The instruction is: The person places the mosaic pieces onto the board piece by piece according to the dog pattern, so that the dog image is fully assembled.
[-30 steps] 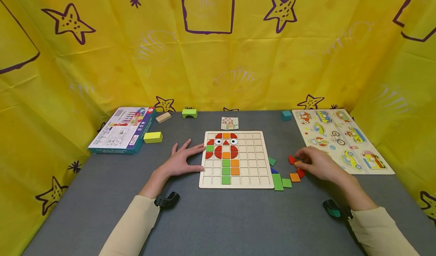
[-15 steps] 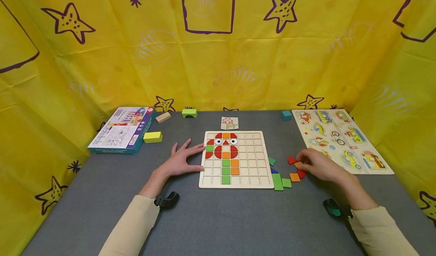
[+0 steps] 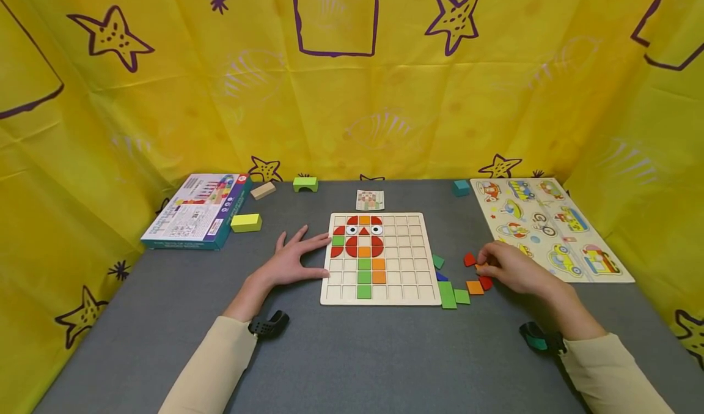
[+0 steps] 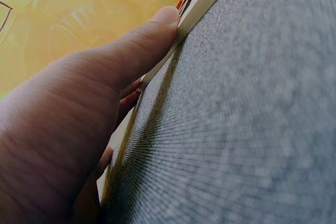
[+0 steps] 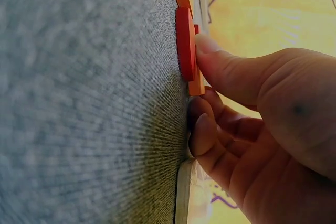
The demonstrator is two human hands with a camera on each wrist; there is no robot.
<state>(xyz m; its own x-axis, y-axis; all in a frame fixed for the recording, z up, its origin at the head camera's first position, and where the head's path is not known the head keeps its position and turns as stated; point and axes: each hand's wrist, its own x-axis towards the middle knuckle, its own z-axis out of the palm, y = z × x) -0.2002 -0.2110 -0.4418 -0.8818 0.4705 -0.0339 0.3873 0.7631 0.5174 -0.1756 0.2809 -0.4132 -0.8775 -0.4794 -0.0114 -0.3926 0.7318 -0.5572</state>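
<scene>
Currently, the right hand [image 3: 511, 268] is nearly closed, thumb and fingertips pinching a flat orange tile [image 5: 197, 86] beside flat red pieces [image 3: 469, 259], toward the right edge of the grey cloth-covered table [image 3: 352, 359]. The left hand [image 3: 291, 263], fingers spread, touches the near-square pale wooden grid board [image 3: 403, 276], which lies about midway between the table's side edges. Since half a second ago, both hands have stayed practically in place.

Left grip [image 3: 290, 262] touches gridded board [image 3: 404, 255], right grip [image 3: 511, 268] pinches orange tile [image 3: 479, 268]
</scene>
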